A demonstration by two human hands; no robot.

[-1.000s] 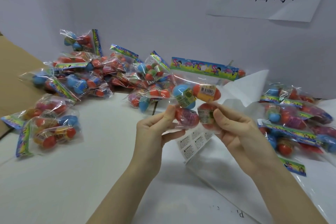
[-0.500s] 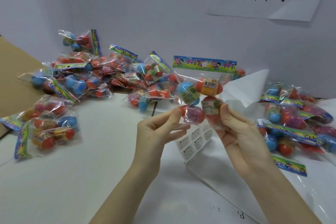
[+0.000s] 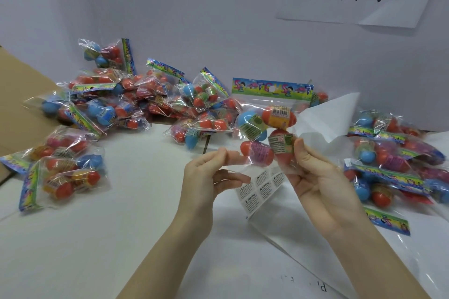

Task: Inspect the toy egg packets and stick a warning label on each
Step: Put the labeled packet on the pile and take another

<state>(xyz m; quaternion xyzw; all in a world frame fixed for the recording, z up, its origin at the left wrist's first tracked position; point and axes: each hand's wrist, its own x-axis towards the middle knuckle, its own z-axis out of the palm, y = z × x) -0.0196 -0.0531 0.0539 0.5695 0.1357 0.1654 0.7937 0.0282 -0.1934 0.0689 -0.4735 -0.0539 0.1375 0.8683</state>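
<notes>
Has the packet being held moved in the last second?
Yes. The held packet has shifted slightly right, its header now further from the pile of packets at the wall. The right hand grips it; the left hand pinches its lower edge.

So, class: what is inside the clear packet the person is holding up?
The held packet contains toy eggs: a blue one, an orange one with a barcode sticker and two red ones below. The right hand covers part of one red egg; anything behind them is hidden.

Both forearms raised mid-frame, palms facing in. Left hand pinching thumb to forefinger; right hand gripping with thumb up.
</notes>
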